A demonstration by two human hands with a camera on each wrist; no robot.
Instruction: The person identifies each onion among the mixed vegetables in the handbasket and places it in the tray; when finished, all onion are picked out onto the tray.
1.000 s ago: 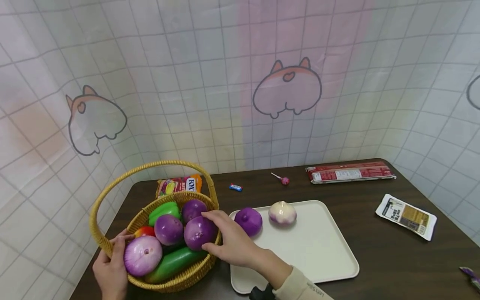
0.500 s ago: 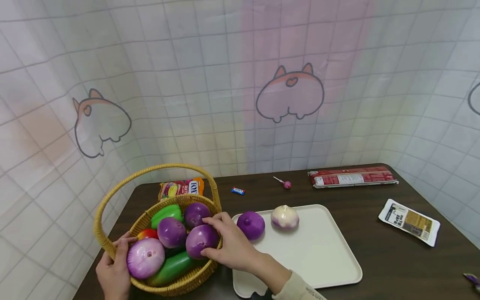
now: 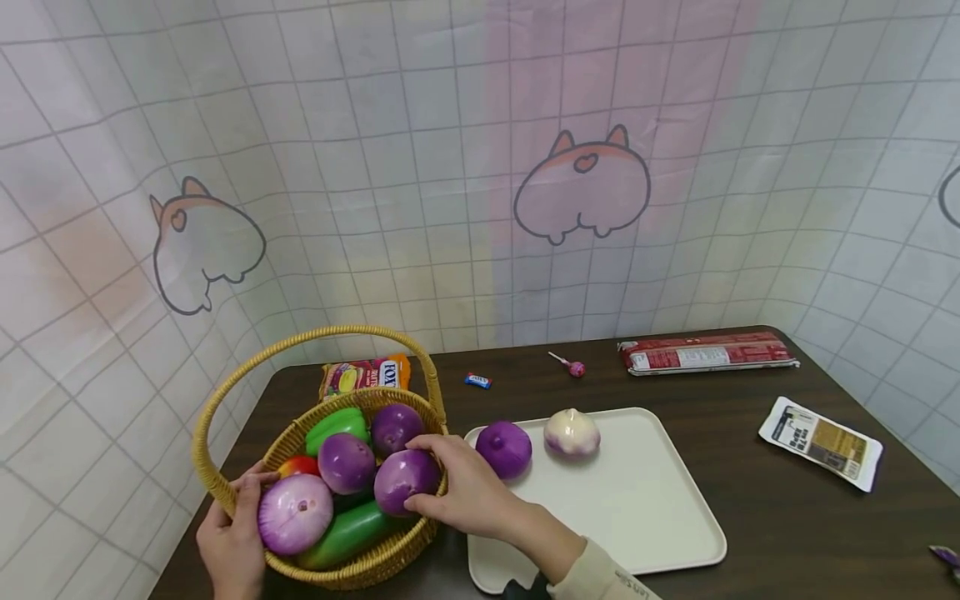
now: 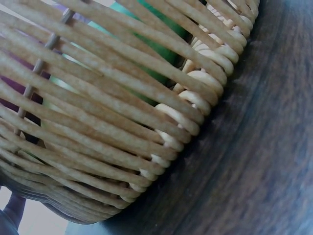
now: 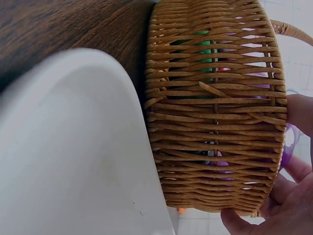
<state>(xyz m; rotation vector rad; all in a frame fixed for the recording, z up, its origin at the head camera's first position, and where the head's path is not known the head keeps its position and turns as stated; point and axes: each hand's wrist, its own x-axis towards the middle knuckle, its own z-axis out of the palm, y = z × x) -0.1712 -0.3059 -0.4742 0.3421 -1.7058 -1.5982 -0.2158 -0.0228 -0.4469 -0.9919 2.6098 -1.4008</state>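
In the head view a wicker basket [image 3: 360,575] with a tall arched handle stands at the left of the table. Inside lie a pale purple halved onion [image 3: 296,514], several purple onions [image 3: 347,463], a green pepper [image 3: 335,428], a red-orange piece [image 3: 298,466] and a long green cucumber-like vegetable [image 3: 352,535]. My left hand [image 3: 234,537] grips the basket's left rim by the handle's foot. My right hand [image 3: 474,492] reaches over the right rim, thumb and fingers around the rightmost purple onion [image 3: 405,483]. The right wrist view shows its fingers [image 5: 293,205] at the rim.
A white tray [image 3: 637,517] beside the basket bears a purple onion [image 3: 504,450] and a white-purple garlic bulb [image 3: 572,433]. Farther back lie a candy bag [image 3: 363,375], a small blue candy [image 3: 477,381], a lollipop [image 3: 576,368] and a long red package [image 3: 705,353]. A snack packet [image 3: 821,442] lies right.
The head view has tilted slightly, so the scene sits a little lower and to the right. Both hands keep their places on the basket rim and the onion.
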